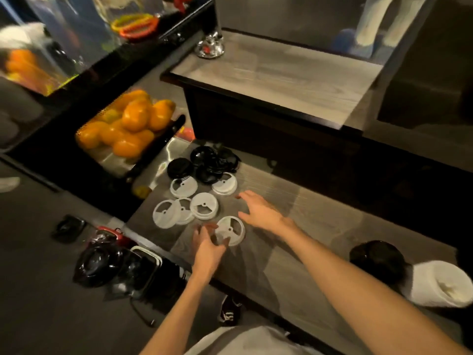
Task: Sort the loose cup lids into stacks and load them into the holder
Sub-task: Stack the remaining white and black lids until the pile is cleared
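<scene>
1. Head view is taking in a grey wood-grain counter (320, 226) running across the middle, with a raised shelf (276, 78) standing behind it.
2. Off to the left, a mesh basket (120, 160) is holding a heap of oranges (133, 119).
3. At the near right edge of the counter a white towel roll (440, 283) is lying on its side, a dark rounded thing just behind it that I cannot make out.
4. Both bare forearms are reaching in from below toward the lids.
5. Black lids (204, 162) are sitting in a loose pile at the far side of the counter, near the basket.
6. White lids (194, 201) are lying flat and scattered just in front of the black ones, two of them overlapping on the left.
7. Right hand (258, 211) is hovering over the counter beside the white lids, fingers spread wide and holding nothing.
8. Left hand (207, 247) is reaching the nearest lid (230, 230), fingers curling at its near edge; whether it is truly gripping I cannot tell through the blur.
</scene>
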`<state>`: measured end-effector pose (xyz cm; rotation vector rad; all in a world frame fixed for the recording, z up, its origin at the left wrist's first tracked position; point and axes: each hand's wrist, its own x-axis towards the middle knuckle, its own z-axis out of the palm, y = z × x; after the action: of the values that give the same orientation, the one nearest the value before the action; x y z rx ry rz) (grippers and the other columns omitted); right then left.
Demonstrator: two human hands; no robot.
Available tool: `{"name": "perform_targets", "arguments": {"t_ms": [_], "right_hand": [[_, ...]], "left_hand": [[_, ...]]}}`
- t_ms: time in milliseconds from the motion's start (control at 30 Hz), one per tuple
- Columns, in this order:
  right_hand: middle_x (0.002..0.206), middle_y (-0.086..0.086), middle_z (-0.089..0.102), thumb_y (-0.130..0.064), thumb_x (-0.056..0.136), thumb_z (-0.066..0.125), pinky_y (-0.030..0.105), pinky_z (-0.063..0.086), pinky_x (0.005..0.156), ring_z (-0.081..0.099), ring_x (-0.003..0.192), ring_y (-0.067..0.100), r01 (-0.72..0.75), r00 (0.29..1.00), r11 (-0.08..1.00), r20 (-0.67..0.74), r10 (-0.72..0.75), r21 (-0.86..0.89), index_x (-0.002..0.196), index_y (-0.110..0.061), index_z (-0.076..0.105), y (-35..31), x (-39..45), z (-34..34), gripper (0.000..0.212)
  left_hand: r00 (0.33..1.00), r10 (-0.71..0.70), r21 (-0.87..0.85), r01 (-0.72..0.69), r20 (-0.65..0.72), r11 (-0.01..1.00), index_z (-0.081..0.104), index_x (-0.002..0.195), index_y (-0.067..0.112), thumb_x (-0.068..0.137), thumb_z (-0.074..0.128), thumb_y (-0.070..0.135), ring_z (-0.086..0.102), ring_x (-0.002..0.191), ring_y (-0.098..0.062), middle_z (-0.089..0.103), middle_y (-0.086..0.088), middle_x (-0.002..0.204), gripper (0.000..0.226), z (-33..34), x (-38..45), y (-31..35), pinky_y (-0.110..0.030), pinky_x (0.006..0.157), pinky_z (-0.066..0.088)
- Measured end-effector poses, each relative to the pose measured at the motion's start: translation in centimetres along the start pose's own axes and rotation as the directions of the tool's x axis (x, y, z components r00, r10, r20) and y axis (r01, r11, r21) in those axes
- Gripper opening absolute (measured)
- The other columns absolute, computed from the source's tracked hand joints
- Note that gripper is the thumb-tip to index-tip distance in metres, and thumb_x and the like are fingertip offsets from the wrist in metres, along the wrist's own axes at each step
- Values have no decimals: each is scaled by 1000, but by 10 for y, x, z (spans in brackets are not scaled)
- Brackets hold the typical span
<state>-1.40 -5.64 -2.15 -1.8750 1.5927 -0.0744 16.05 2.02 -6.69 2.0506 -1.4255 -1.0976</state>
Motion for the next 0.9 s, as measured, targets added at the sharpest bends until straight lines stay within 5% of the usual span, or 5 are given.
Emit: {"name": "perform_targets", "arguments": {"t_ms": [167,333,500,700,900], "right_hand": [[161,10,38,-19,101,60,40,37,116,41,145,31,-29,999,998,44,31,-55,159,-21,33,-23,68,4,64],[173,-4,10,-49,105,49,52,14,127,7,159,23,-7,998,947,53,26,-322,165,-22,13,12,82,32,75],[164,-7,34,-46,103,53,51,22,126,33,149,23,-54,987,990,-159,33,-128,159,-28,34,66,20,50,62],[114,-7,59,-26,84,83,42,53,92,60,107,19,-146,846,978,-494,203,152,104,-21,63,97,-39,66,29],[143,0,42,-63,70,85,50,43,108,46,128,27,-442,756,860,-410,510,256,142,-24,48,65,-15,65,91]], "left_hand": [[995,-59,76,52,84,996,57,132,17,80,81,11,51,118,-23,51,-10,139,58,-5,13,6,-34,97,48],[963,182,87,-202,197,976,46,144,28,71,85,8,38,142,-26,41,-1,153,84,4,24,-8,-36,117,36],[916,313,203,-366,250,908,42,150,24,71,85,23,36,137,-26,41,4,154,90,18,37,-16,-34,114,30],[910,229,390,-361,345,847,38,148,26,68,82,51,31,138,-27,32,0,148,95,22,50,5,-33,114,29],[947,123,-24,-121,296,992,47,130,9,64,93,8,54,114,-25,44,-7,134,80,22,52,10,-23,84,40]]}}
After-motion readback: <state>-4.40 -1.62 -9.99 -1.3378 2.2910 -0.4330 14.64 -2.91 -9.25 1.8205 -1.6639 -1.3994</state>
